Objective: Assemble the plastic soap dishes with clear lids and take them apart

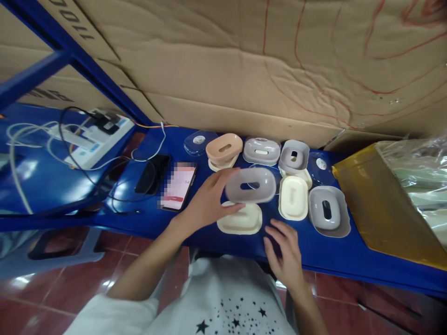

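My left hand (209, 197) grips the left end of a grey soap dish tray (230, 190) with an oval drain slot, thumb and fingers around its end. Below it, a cream soap dish base (244, 221) lies on the blue table, partly covered by my left thumb. My right hand (284, 249) is at the table's front edge, fingers apart and holding nothing. Just beyond it lies another cream base (294, 200). To its right, one grey dish part (344, 223) has a smaller slotted tray (317, 209) inside it.
At the back are a peach soap dish (228, 143), grey trays (260, 145) and clear lids (195, 144). A phone (176, 186), cables and a power strip (94, 149) lie left. An open carton (370, 200) with plastic-wrapped contents stands right; cardboard (209, 70) walls the back.
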A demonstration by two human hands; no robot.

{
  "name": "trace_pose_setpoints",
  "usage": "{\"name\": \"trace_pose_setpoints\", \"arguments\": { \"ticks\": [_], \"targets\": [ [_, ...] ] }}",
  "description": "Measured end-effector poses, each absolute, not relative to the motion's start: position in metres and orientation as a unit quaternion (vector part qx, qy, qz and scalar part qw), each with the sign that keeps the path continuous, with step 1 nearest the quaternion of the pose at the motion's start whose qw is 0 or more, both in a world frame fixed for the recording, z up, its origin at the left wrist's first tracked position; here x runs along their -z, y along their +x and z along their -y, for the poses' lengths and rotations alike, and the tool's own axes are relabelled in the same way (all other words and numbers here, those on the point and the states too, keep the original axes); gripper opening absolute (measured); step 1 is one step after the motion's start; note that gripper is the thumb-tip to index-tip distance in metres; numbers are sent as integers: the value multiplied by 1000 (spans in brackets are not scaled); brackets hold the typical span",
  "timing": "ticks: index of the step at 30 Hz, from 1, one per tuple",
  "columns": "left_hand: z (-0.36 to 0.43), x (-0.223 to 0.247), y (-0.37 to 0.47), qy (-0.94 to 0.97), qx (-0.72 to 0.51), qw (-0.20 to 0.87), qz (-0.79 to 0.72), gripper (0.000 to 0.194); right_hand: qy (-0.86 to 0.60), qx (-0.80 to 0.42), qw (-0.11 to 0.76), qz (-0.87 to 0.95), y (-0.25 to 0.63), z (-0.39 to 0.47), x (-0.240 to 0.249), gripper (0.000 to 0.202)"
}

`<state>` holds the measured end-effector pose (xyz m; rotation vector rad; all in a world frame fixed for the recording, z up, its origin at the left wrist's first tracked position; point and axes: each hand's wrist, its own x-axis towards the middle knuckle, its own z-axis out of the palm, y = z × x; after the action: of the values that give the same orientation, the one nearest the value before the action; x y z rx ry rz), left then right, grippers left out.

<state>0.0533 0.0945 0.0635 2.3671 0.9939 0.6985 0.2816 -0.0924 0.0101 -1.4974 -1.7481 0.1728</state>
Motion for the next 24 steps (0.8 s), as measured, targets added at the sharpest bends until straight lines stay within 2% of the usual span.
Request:
{"name": "trace_pose_setpoints", "arguments": {
  "ticks": [4,7,11,16,24],
  "targets": [
    [-45,-51,19,859,-241,229,-389,94,-599,-62,359,713,290,84,-14,60],
    [-26,-39,10,858,-223,243,-394,93,-568,-73,312,758,290,76,-12,66],
    [-22,-32,10,864,-190,254,-390,96,-555,-91,275,780,287,73,-7,64],
    [-22,-27,10,875,-189,238,-376,97,-568,-94,274,770,286,78,-5,54],
    [-19,-24,11,887,-186,222,-360,89,-556,-79,277,780,284,77,-4,46]
  ]
}}
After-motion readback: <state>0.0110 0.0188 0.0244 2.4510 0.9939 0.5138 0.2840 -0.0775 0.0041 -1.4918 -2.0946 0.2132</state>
